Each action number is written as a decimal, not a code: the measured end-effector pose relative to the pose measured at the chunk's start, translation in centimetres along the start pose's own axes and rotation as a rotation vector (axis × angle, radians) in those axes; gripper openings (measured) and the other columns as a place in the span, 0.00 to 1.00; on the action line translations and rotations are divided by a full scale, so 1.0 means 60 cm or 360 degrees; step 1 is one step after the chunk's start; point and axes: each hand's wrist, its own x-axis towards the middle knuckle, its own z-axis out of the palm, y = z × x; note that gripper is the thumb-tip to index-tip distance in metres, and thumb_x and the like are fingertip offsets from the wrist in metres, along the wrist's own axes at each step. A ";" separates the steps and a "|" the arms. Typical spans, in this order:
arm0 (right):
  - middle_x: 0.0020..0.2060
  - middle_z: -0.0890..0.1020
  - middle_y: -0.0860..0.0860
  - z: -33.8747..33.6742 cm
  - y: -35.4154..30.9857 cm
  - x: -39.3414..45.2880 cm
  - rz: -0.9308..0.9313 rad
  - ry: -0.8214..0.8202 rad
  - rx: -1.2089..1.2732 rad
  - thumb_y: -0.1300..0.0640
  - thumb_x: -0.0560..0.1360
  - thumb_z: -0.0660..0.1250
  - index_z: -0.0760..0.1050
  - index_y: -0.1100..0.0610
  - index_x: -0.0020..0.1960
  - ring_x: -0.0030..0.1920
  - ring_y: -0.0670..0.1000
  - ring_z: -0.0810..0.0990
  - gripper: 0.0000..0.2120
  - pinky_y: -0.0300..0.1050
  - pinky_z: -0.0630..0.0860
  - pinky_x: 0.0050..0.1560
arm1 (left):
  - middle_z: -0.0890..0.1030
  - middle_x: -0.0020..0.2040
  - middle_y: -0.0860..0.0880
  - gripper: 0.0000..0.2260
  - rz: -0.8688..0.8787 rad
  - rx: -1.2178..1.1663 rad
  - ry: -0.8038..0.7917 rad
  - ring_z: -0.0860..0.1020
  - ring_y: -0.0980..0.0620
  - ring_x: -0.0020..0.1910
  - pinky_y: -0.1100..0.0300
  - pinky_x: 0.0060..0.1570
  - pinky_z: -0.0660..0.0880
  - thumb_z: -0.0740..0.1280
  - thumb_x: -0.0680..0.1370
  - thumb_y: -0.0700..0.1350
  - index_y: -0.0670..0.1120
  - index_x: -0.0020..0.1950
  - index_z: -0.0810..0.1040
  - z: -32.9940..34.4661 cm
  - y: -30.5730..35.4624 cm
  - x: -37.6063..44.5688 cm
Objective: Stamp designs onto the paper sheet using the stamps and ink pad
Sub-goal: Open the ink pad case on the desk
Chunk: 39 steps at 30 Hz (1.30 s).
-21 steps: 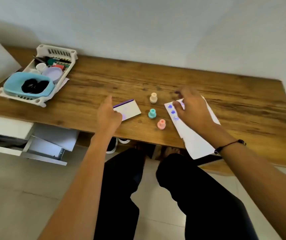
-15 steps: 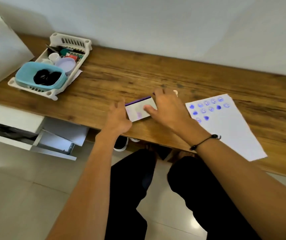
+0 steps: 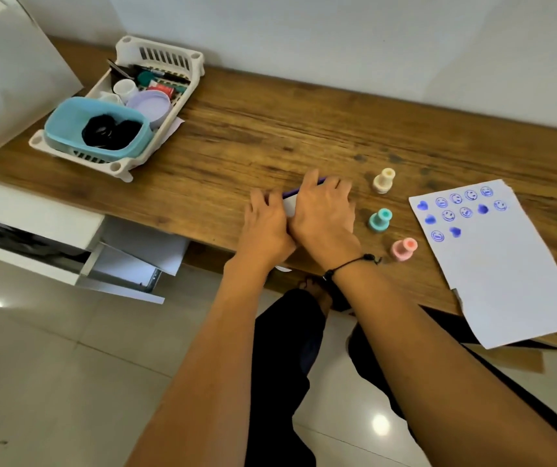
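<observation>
Both of my hands cover the ink pad (image 3: 290, 204), a flat white case with a purple edge, near the front of the wooden desk (image 3: 270, 136). My left hand (image 3: 265, 224) holds its left side. My right hand (image 3: 324, 214) lies flat over its top, hiding most of it. To the right stand three small stamps: cream (image 3: 384, 180), teal (image 3: 379, 220) and pink (image 3: 403, 249). Further right lies the white paper sheet (image 3: 506, 264), with several blue smiley and heart prints in its upper part.
A white plastic basket (image 3: 120, 166) at the desk's back left holds a blue tub (image 3: 68, 129), a lilac lid and small items. A white board leans at the far left. An open white drawer (image 3: 125, 274) juts out below the desk. The paper overhangs the front edge.
My right hand left the paper and came left onto the ink pad, covering it. My left hand closed in on the pad's left side. The camera view shifted.
</observation>
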 end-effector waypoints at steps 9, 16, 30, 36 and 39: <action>0.59 0.72 0.67 -0.015 -0.006 0.001 -0.0031 -0.0104 0.0021 0.49 0.73 0.64 0.59 0.60 0.65 0.61 0.65 0.68 0.27 0.62 0.75 0.55 | 0.63 0.66 0.40 0.37 -0.0020 -0.0068 0.0012 0.66 0.42 0.65 0.55 0.64 0.66 0.75 0.66 0.46 0.40 0.70 0.63 -0.003 -0.006 0.006; 0.59 0.72 0.68 -0.017 -0.008 0.006 -0.0031 -0.0142 0.0015 0.46 0.71 0.65 0.57 0.58 0.65 0.61 0.66 0.67 0.30 0.63 0.75 0.55 | 0.63 0.67 0.41 0.39 -0.0030 -0.0081 0.0037 0.66 0.42 0.66 0.56 0.65 0.65 0.76 0.66 0.47 0.40 0.71 0.62 -0.003 -0.006 0.001; 0.40 0.72 0.52 -0.143 0.044 0.091 0.0092 -0.0591 0.2313 0.50 0.64 0.65 0.76 0.51 0.48 0.40 0.52 0.72 0.14 0.45 0.75 0.46 | 0.59 0.71 0.43 0.43 -0.0113 -0.0233 -0.0060 0.61 0.44 0.72 0.54 0.70 0.61 0.75 0.68 0.46 0.43 0.75 0.54 -0.023 -0.012 -0.005; 0.53 0.74 0.60 -0.097 0.063 0.127 0.0320 -0.1039 0.2945 0.54 0.41 0.77 0.76 0.56 0.48 0.60 0.65 0.75 0.34 0.64 0.74 0.52 | 0.58 0.73 0.43 0.41 -0.0138 -0.0232 -0.0079 0.61 0.43 0.72 0.54 0.68 0.62 0.73 0.70 0.48 0.44 0.76 0.53 -0.028 -0.009 0.001; 0.55 0.76 0.61 -0.093 0.053 0.128 0.0506 -0.1076 0.2958 0.60 0.53 0.72 0.73 0.58 0.46 0.62 0.64 0.74 0.22 0.67 0.76 0.49 | 0.58 0.73 0.43 0.40 -0.0137 -0.0220 -0.0063 0.60 0.44 0.73 0.54 0.69 0.62 0.73 0.70 0.49 0.44 0.75 0.54 -0.030 -0.006 0.000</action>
